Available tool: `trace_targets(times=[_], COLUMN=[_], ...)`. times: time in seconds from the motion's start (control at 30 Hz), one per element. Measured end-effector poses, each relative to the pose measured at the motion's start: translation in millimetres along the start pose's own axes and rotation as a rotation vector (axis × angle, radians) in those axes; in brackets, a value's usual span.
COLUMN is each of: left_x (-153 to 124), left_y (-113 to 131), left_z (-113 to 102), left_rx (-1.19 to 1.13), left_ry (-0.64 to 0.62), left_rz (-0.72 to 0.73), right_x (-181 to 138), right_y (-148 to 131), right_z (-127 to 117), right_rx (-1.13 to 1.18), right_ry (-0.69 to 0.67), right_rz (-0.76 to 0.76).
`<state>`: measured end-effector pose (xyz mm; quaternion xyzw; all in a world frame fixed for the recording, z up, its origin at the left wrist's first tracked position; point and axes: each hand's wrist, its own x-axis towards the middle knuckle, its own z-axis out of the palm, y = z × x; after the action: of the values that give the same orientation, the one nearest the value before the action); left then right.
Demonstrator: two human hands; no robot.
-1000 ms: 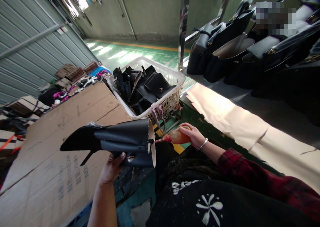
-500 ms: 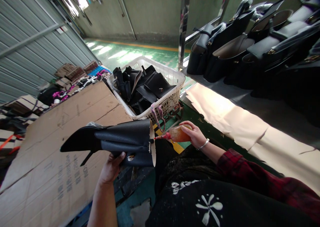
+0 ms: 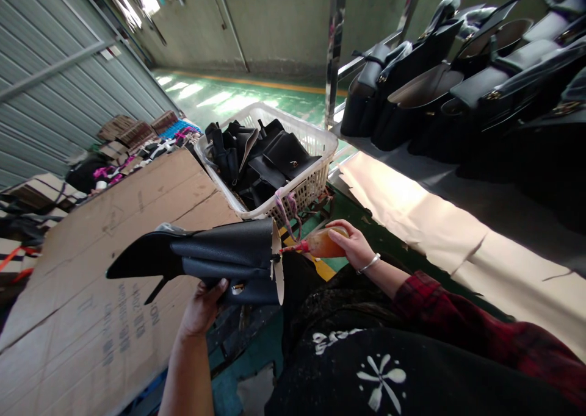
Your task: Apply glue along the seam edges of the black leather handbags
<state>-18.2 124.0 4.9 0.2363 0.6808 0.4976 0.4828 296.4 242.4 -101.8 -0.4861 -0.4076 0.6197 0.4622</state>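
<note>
My left hand (image 3: pixel 200 309) is closed around the underside of a black leather bag piece (image 3: pixel 215 257), held sideways with its pale raw edge facing right. In my right hand (image 3: pixel 350 245) I grip an orange squeeze bottle (image 3: pixel 323 243) with a red nozzle. The nozzle tip touches the upper part of the piece's pale edge. A silver bangle sits on my right wrist, above a red plaid sleeve.
A white plastic basket (image 3: pixel 311 141) holding black bag parts stands behind the piece. A large cardboard sheet (image 3: pixel 91 282) lies to the left. Finished black handbags (image 3: pixel 434 86) line a shelf at the right, above a surface covered in tan paper (image 3: pixel 434 221).
My right hand has raised the bottle, so the nozzle tip has moved up along the pale edge of the piece. The left hand has stayed put.
</note>
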Motion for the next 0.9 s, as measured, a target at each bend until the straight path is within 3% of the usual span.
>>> trace_targets(times=[0.33,0.6,0.9], left_x=[2,-1,1], left_y=[-3,-2,-11], left_z=[-2,2,-1], left_rx=[-0.038,-0.07,-0.097], left_ry=[0.024,0.055,0.077], left_rz=[-0.028,-0.038,-0.048], right_x=[-15,-9,-22], right_y=[12,9,12], right_z=[-2,1,-5], right_rx=[0.106,0.091,0.038], right_ry=[-0.079,-0.02,-0.12], right_rz=[0.146,0.112,0.167])
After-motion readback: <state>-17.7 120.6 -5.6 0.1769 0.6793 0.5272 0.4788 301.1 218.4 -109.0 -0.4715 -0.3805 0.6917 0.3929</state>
